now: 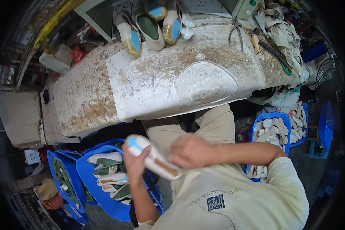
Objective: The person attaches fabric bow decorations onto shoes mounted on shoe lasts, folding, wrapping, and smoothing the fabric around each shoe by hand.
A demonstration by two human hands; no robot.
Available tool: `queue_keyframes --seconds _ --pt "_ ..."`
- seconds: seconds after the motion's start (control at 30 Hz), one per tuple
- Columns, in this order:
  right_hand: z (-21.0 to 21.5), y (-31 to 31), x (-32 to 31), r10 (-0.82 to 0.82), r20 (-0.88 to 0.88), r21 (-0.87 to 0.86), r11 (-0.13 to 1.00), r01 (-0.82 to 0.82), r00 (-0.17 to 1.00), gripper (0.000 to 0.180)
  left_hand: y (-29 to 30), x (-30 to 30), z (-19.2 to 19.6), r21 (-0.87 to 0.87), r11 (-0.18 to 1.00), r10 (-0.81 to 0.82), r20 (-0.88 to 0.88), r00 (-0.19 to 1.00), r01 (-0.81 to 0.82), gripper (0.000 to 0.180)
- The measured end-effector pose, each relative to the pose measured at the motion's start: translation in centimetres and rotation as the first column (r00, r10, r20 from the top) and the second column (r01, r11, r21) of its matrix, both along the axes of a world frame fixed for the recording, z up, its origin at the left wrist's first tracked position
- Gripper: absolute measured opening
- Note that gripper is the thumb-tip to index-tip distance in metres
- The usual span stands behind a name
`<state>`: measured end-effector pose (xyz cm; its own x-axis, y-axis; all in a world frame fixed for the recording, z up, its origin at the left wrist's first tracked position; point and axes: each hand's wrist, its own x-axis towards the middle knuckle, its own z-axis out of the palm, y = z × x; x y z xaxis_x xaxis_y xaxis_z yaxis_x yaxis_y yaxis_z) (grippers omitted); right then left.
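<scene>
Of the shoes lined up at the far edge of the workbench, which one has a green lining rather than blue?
The second shoe from the left, cream outside with a green insole. The shoes beside it show blue linings and gold toes.

Even, diffuse light is falling from above onto the workbench (168, 76), leaving its pale top bright but not glaring. The space beneath the bench and at the near left is lying in deep shadow. Fisheye distortion is bending the bench edges toward the rim, and a black vignette is closing in at all corners. Motion blur is softening the right hand (189, 150) and the shoe (153, 157). The far items are remaining reasonably sharp.
</scene>
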<state>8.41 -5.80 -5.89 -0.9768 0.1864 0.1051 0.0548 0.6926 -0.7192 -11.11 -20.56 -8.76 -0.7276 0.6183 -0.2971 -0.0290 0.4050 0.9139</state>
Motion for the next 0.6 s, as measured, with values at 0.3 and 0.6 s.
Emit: queue_keyframes --seconds 0.3,0.6 --pt "6.5 14.2 -14.0 -0.553 -0.397 0.166 0.742 0.649 0.733 0.042 -6.3 -11.0 10.2 -0.63 0.689 -0.149 -0.608 0.78 -0.359 0.047" --pt "15.0 16.8 -11.4 -0.426 -0.4 0.38 0.728 0.57 0.811 0.034 7.3 -2.3 20.7 0.211 0.956 0.069 -0.836 0.544 0.203 0.093"
